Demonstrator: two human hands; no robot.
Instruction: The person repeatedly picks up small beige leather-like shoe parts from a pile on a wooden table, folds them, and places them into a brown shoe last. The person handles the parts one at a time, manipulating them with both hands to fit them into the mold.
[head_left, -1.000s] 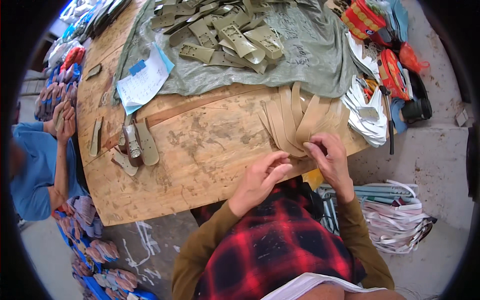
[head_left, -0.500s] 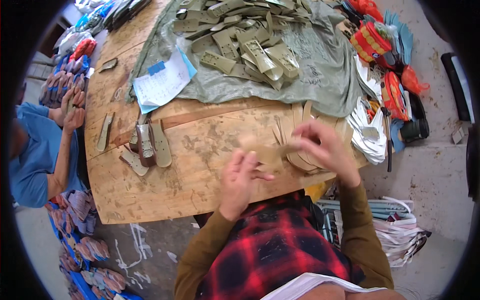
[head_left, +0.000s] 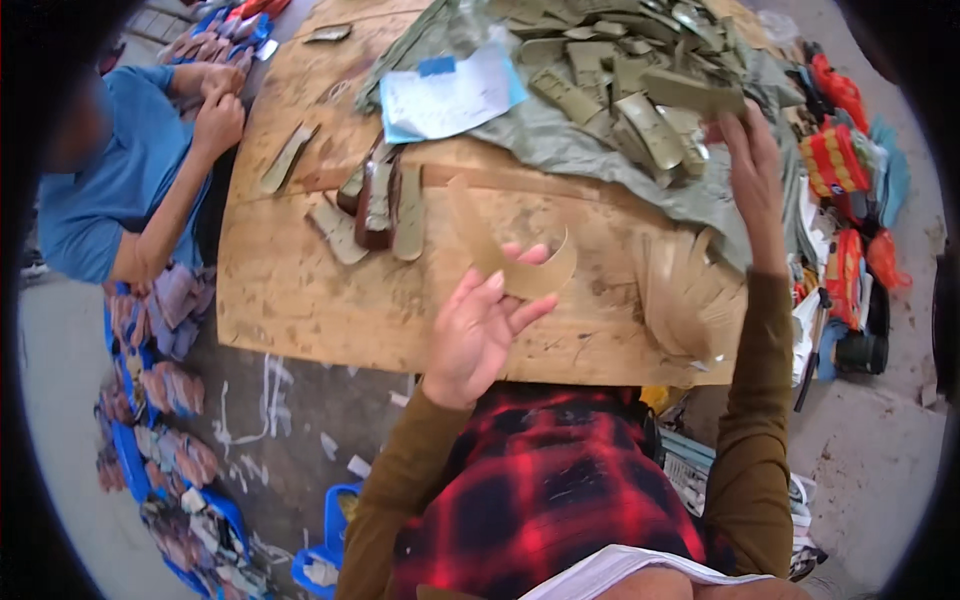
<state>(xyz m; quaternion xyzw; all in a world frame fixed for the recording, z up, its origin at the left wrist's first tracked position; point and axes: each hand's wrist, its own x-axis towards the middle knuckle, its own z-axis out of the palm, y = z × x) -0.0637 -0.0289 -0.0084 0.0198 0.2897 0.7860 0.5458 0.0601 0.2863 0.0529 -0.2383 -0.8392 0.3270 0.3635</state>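
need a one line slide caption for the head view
The left hand holds a curved tan strip; the right hand is at olive pieces heaped on a green sheet.

The left hand [head_left: 485, 325] holds a curved tan strip [head_left: 545, 277]; the right hand [head_left: 755, 165], farther forward, grips an olive piece [head_left: 690, 92].

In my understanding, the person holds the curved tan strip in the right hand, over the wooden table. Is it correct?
Not quite: the head view shows the left hand holding the curved tan strip, not the right. It is indeed over the wooden table.
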